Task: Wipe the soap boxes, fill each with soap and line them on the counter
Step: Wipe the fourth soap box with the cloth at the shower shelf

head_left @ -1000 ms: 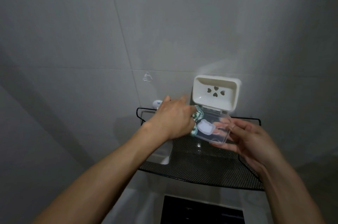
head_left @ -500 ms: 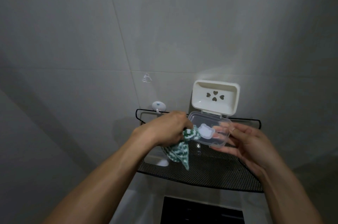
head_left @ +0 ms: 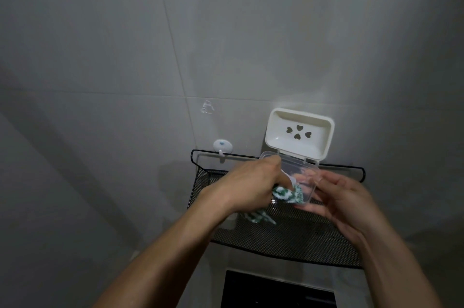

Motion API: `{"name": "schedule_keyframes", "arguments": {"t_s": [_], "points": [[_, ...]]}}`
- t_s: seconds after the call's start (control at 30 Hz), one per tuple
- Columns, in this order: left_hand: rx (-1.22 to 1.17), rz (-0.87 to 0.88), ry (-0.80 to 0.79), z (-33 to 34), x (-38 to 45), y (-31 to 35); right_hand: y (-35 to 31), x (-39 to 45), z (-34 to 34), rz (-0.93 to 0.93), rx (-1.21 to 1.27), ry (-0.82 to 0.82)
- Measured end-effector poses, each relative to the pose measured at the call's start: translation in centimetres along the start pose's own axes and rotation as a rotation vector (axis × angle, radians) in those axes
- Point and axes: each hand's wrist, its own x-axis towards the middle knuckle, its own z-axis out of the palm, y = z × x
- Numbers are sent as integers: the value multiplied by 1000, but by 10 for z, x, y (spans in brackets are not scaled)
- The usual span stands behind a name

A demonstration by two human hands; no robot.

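A soap box hangs in the air above the black mesh shelf [head_left: 296,237]. Its white base [head_left: 300,134] with heart-shaped holes stands up against the wall, and its clear lid [head_left: 298,174] is swung open towards me. My right hand [head_left: 344,202] holds the lid from below and on its right edge. My left hand [head_left: 248,187] grips a green and white cloth [head_left: 361,194] and presses it into the lid. A tail of the cloth hangs below the hand.
A white wall hook [head_left: 222,146] sits on the grey tiled wall left of the box, above the shelf's wire rim. A dark rectangular object [head_left: 276,290] lies below the shelf. A pale object under my left forearm is mostly hidden.
My left hand has pushed the cloth rightwards from the lid's left edge into the lid. The box has stayed in my right hand at about the same place.
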Motion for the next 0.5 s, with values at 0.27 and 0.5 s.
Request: {"name": "schedule_keyframes", "arguments": {"t_s": [0.27,0.5], "points": [[99,-80,97,-4,-10,-10,2,1,4,24,32,-9],[107,-136,176,-11,-23,-26,4,4,3,49,25,-6]]}}
